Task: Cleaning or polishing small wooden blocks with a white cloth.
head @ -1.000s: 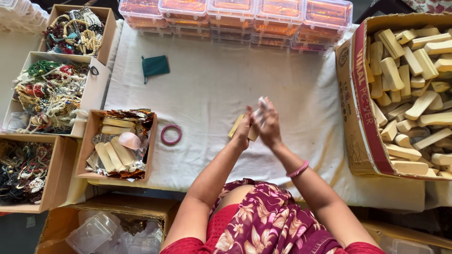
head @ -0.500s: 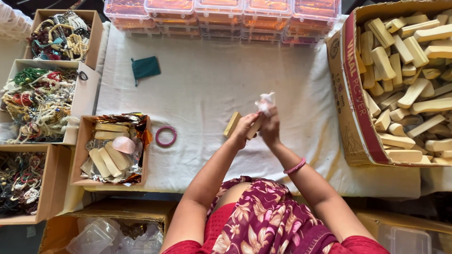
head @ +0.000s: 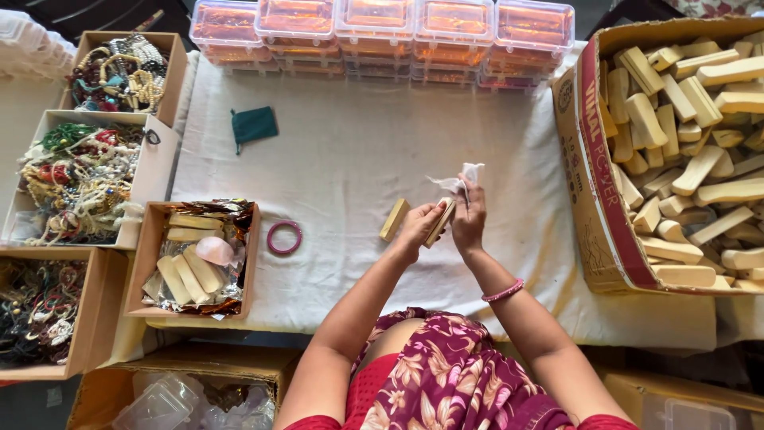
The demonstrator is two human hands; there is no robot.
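Since the earlier frame the white cloth [head: 464,177] has risen above the fingertips and both hands sit a little lower on the tabletop [head: 350,151]. The left hand [head: 419,228] grips a pale wooden stick [head: 440,222] at its lower end, its fingers clenched round it; the right hand [head: 469,219] pinches the cloth against the stick's upper part. The stick looks stiff, light and smooth, likely best held across its narrow sides. The cloth is soft and limp. A second stick [head: 394,220] lies just beside the left hand.
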